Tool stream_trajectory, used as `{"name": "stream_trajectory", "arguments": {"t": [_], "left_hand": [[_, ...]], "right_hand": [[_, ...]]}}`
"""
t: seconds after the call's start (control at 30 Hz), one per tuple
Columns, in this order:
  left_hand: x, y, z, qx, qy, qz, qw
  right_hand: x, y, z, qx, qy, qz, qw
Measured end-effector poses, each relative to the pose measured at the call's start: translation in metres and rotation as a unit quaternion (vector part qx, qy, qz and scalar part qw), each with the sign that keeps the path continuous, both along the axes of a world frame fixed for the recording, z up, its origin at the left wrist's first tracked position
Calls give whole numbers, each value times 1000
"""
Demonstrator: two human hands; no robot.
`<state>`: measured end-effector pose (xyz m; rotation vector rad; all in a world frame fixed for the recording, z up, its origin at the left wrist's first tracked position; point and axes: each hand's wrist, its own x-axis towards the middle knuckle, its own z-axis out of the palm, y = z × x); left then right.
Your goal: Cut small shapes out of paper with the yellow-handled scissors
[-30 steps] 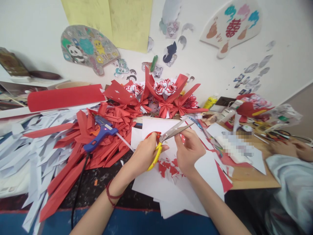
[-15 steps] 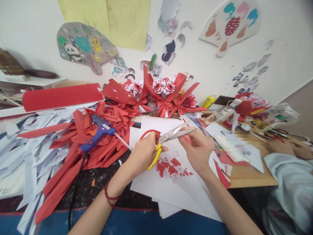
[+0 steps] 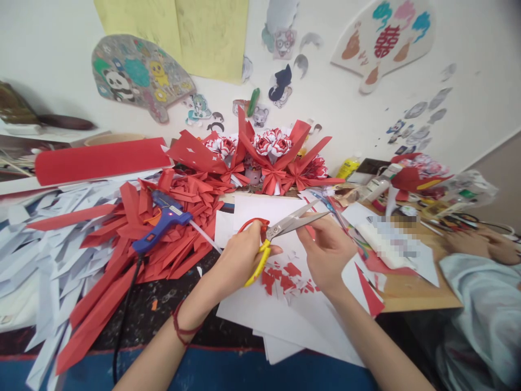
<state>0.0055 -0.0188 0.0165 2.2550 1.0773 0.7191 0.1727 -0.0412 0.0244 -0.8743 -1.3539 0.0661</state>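
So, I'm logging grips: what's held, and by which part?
The left hand holds the scissors by the handles; whether the right hand, near the blade tips, holds anything, I can't tell.

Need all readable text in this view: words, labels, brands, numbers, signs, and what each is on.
"囍": dark red sign on the white fan-shaped board on the wall.
Label on the blue glue gun: too small to read.
Label on the yellow bottle: too blurred.
White packet at right: print pixelated, unreadable.
Scissors: any mark near the pivot is too blurred to read.
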Motion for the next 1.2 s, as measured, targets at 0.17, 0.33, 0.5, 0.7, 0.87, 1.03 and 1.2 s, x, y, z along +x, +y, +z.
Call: {"name": "stream_trajectory", "arguments": {"t": [0.17, 0.33, 0.5, 0.7, 0.87, 1.03, 1.2], "left_hand": [[-1, 1, -1, 8, -9, -5, 1000], [-2, 1, -1, -8, -16, -11, 1000], [-2, 0, 0, -2, -14, -8, 1000], [-1, 1, 0, 22, 9, 6, 1000], [-2, 0, -3, 24, 1, 3, 1000], [-2, 1, -4, 23, 10, 1, 1000], [-2, 1, 0, 38, 51, 25, 998]], "right_hand": [[-14, 2, -4, 39, 21, -61, 997], [-21, 4, -5, 53, 29, -89, 994], [-20, 4, -4, 54, 32, -74, 995], [-10, 2, -3, 30, 10, -56, 998], [-6, 1, -4, 23, -10, -68, 997], [-2, 1, -3, 18, -16, -49, 998], [10, -1, 4, -15, -54, -3, 998]]}}
